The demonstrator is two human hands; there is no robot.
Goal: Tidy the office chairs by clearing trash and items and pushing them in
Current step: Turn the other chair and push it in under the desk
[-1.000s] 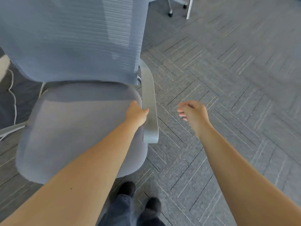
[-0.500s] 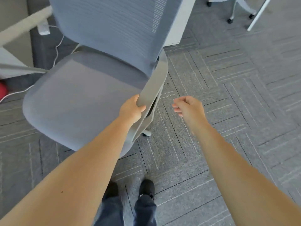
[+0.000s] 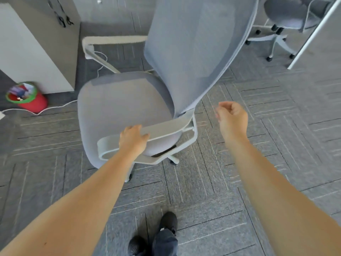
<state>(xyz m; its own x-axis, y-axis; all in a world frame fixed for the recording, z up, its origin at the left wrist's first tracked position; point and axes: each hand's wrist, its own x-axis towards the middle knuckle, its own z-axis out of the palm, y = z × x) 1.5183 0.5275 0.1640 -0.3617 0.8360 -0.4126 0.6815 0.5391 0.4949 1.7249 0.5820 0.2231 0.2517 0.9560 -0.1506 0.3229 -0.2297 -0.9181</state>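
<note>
A grey mesh-backed office chair (image 3: 118, 108) stands on the carpet in front of me, its seat bare. My left hand (image 3: 133, 140) grips the chair's near armrest (image 3: 164, 129) from above. My right hand (image 3: 231, 117) hovers in the air to the right of the chair back, fingers loosely curled, holding nothing. The far armrest (image 3: 114, 40) points toward the desk at the left.
A red bin with a green rim (image 3: 25, 97), holding trash, sits on the floor at the left beside a white desk panel (image 3: 27, 52). A white cable (image 3: 55, 108) runs along the carpet. Another grey chair (image 3: 284, 17) stands at the top right near a white partition (image 3: 313, 34).
The chair has swivelled and rolled away from me with my left hand on its armrest; the view has pulled back, revealing the bin and desk. My right hand stayed free.
</note>
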